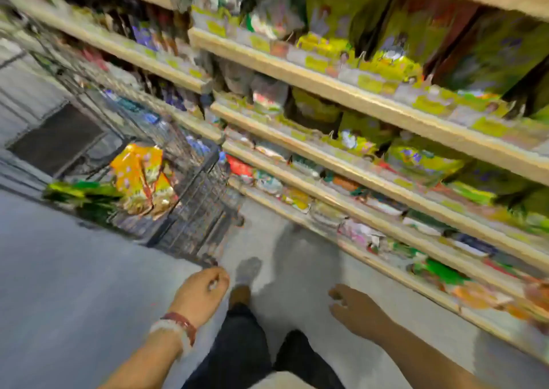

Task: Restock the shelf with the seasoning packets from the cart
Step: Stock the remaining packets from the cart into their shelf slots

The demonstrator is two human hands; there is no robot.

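Left hand [202, 292] fingers [218, 278] curled in loosely, nothing held – hangs low over the floor [74, 284], just below the cart's near corner, not touching it. Red and white bands [178, 327] on that wrist. Right hand [355, 310] fingers [337, 295] half-bent and a bit spread, also empty, near the front edge of the lowest shelf [386, 265] but apart from it.

Btwn the hands: dark trouser legs [243, 350] and a foot in a grey sock [248, 269] on the pale floor.

Wire cart [196, 186] stands ahead and to the left, close beside the shelving. Inside it – orange/yellow seasoning packets [139, 174] piled upright-ish, leaning on each other; green packs [80, 191] lie to their left. Whole frame is motion-blurred, so print on the packs can't be read.

Shelving w/ tan edges runs diagonally across the right side, several tiers. Upper tiers carry yellow-green bags [395, 61]; lower tiers hold mixed small packets, red [239, 165], green, orange, too smeared to tell apart. Yellow price tags [370, 84] line the shelf fronts.
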